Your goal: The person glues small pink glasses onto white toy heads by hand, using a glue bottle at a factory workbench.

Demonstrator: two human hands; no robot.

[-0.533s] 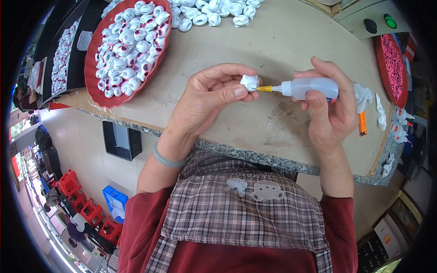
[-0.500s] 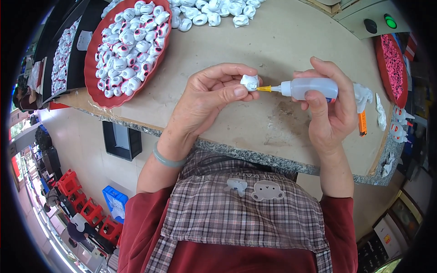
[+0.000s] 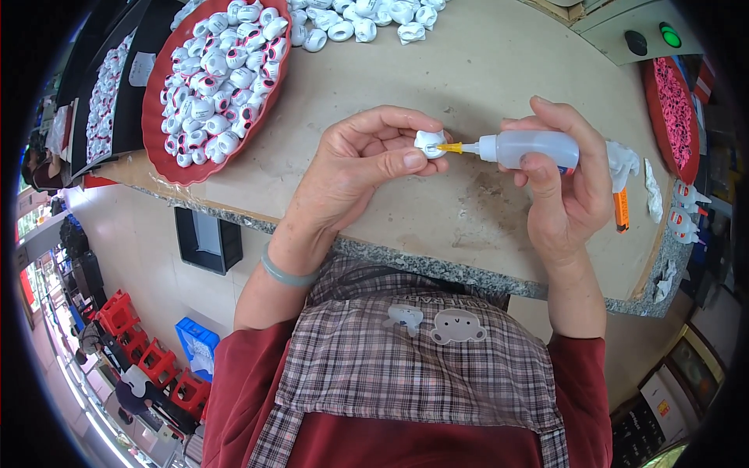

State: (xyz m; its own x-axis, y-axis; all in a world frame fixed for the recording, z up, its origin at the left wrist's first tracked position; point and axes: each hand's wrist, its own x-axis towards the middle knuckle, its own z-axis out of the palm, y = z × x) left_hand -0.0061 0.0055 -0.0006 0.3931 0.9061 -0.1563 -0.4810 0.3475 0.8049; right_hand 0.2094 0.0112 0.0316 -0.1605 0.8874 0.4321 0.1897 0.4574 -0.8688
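Observation:
Between the thumb and fingers of my left hand (image 3: pixel 367 156) is a small white moulded piece (image 3: pixel 429 143), rounded with little points on top. My right hand (image 3: pixel 568 175) is closed round a translucent squeeze bottle (image 3: pixel 524 148), held sideways with its nozzle pointing left. The yellow tip (image 3: pixel 451 147) of the nozzle meets the near right side of the white piece. Both hands are above the table, and the lower part of the bottle is hidden by my right fingers.
A red scalloped tray (image 3: pixel 160 160) of white pieces with pink and black marks stands at the left. Several white pieces (image 3: pixel 364 30) lie at the back. At the right are an orange cutter (image 3: pixel 621 210), crumpled tissue (image 3: pixel 653 191), glue bottles (image 3: pixel 683 226) and a red tray (image 3: pixel 651 93) with pink pieces.
The white piece has turned slightly in my left fingers, and the nozzle tip has shifted a little up and left on it. My right hand keeps its hold on the bottle.

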